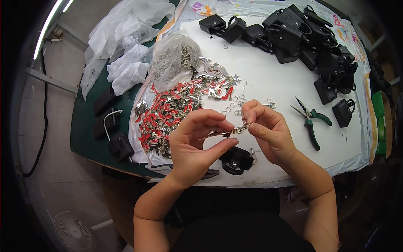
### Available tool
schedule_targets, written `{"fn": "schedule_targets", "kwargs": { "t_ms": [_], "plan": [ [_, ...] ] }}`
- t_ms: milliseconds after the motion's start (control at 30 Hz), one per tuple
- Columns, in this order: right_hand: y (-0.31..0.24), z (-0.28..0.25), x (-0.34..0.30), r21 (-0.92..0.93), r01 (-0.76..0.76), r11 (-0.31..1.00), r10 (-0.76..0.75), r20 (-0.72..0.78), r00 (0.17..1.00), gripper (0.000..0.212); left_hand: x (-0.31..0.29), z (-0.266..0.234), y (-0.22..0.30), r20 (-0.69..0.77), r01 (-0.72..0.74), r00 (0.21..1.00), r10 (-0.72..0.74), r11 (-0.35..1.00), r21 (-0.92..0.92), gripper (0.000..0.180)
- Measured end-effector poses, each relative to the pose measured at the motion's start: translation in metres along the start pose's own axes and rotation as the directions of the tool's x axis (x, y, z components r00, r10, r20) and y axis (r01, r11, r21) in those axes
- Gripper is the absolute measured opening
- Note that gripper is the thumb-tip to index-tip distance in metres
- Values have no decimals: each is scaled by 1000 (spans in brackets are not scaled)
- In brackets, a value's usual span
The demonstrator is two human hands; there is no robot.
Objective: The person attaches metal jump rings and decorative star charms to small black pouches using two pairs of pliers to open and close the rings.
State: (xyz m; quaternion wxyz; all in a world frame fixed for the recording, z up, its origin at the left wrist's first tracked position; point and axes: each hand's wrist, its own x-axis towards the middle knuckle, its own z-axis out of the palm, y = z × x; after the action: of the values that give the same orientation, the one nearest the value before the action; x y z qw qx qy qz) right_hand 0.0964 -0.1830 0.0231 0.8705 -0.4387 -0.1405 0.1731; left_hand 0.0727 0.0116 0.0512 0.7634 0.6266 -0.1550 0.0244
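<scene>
Over the near middle of the table, my left hand (191, 145) holds a short silver chain (237, 130) with thumb and fingers; a thin charm seems to hang from it, mostly hidden by the fingers. My right hand (268, 130) pinches the chain's other end, where a small ring may sit between the fingertips. Just below lies a small black bag-shaped piece (236, 160) with a handle and a bit of metal chain at its side. Loose jump rings (235, 105) are scattered beyond my hands. To the left spreads a heap of red and silver high-heel-shoe charms (161, 111).
Green-handled needle-nose pliers (310, 119) lie open at the right. Another pair of pliers (211, 173) rests by the near edge. A plastic bag of metal pieces (174, 61) stands behind the charms. Several black mini bags (289, 35) are piled far right. Black adapters (119, 147) sit left.
</scene>
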Motion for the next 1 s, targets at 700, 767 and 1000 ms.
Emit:
{"fn": "schedule_targets", "kwargs": {
  "t_ms": [700, 767, 1000],
  "plan": [
    [-30, 6, -1, -553, -64, 830, 304, 354, 884, 9, -73, 15, -18, -86, 34, 996, 9, 876, 481, 52],
    [-29, 0, -8, -568, -34, 822, 235, 285, 929, 10, -69, 14, -19, -125, 135, 986, -109, 965, 226, 50],
    [-27, 24, -59, -462, -228, 857, 302, 94, 949, 10, -67, 13, -22, -233, 252, 912, -336, 911, -327, 24]
  ]
}}
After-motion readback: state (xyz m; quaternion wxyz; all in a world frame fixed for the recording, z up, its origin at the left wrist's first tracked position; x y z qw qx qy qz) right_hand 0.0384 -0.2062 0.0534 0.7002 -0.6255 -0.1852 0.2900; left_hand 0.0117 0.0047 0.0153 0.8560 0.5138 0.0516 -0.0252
